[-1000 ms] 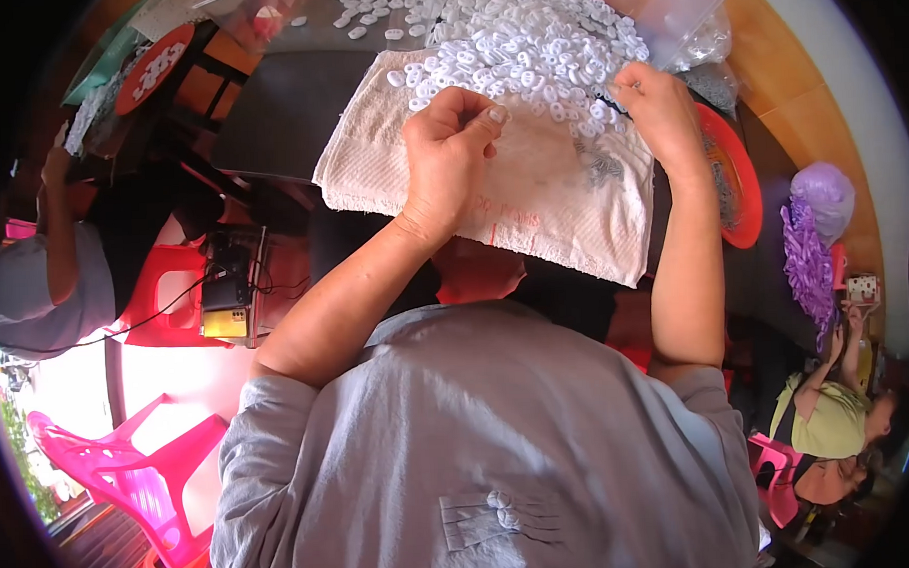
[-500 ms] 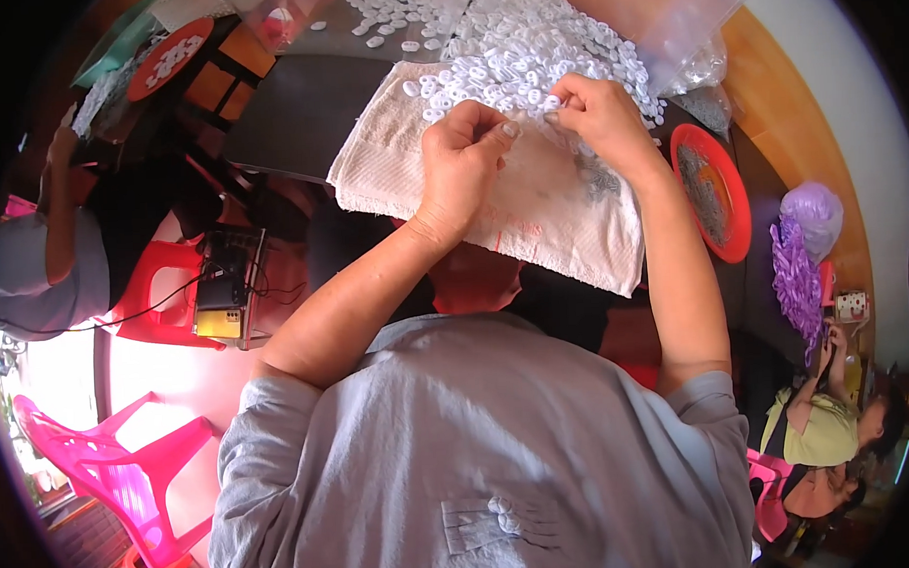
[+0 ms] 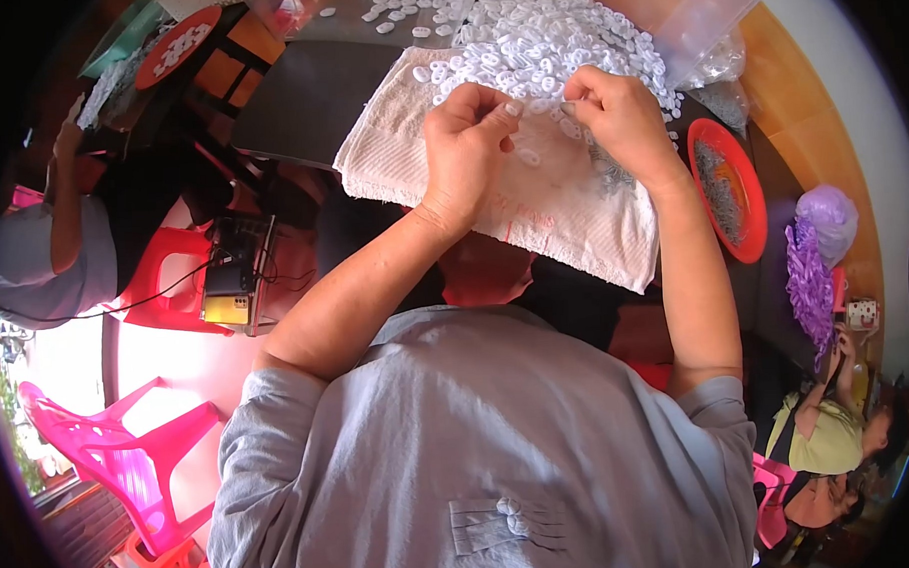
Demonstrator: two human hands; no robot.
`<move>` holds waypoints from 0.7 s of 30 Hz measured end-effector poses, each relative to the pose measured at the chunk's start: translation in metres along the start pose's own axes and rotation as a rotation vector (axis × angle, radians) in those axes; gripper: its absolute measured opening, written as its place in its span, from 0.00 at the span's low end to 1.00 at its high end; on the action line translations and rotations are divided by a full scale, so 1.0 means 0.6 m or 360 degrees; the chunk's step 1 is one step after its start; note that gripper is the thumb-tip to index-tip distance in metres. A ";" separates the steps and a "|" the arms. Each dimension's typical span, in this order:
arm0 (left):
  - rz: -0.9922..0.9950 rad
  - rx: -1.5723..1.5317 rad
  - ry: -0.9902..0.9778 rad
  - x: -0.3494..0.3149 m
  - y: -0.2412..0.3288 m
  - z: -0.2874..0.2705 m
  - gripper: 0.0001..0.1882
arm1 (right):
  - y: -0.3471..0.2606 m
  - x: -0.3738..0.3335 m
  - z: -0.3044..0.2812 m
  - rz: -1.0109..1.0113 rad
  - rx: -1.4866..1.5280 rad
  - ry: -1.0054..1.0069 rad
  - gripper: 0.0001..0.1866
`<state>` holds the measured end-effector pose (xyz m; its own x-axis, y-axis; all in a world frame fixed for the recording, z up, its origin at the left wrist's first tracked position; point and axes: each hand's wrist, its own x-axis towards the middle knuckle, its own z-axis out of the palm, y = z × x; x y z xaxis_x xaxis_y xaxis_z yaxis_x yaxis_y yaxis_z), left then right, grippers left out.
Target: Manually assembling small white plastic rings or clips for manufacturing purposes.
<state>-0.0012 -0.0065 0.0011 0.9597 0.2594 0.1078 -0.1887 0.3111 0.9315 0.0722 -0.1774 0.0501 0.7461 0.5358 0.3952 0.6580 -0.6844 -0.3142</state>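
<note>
A heap of small white oval plastic pieces [image 3: 507,67] lies on the far part of a cream towel [image 3: 390,151] and on the table beyond it. My left hand [image 3: 465,148] is closed in a pinch over the towel, at the heap's near edge; anything between its fingertips is too small to make out. A short way to the right, my right hand [image 3: 619,118] also pinches, with thumb and forefinger together beside the white pieces. What it holds cannot be made out. Small grey bits [image 3: 611,168] are gathered on the towel under my right wrist. A loose white oval [image 3: 528,157] shows between the hands.
At the right stands a red plate [image 3: 755,198] of grey bits, with clear plastic bags [image 3: 717,64] behind it. Purple bags [image 3: 809,272] lie farther right. Other people sit at both sides. Pink chairs [image 3: 120,446] and a red stool [image 3: 169,279] stand at left.
The white oval seen at my right fingertips is no longer visible there. A loose oval now shows on or over the towel between my hands. The view has shifted slightly.
</note>
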 end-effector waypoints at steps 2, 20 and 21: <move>0.0008 -0.0013 0.0025 -0.002 -0.001 -0.001 0.03 | -0.007 -0.002 0.000 -0.0007 -0.0003 -0.0023 0.05; 0.0048 -0.0082 0.0053 -0.005 0.002 0.000 0.04 | -0.058 -0.035 0.025 -0.0322 -0.0013 -0.0413 0.06; 0.0052 -0.0043 0.0045 -0.007 0.003 -0.001 0.04 | -0.055 -0.039 0.030 -0.0407 0.0047 -0.0352 0.06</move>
<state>-0.0056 -0.0062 0.0019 0.9468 0.2956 0.1276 -0.2256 0.3263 0.9180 0.0350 -0.1581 0.0357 0.5584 0.7848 0.2689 0.8269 -0.5009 -0.2554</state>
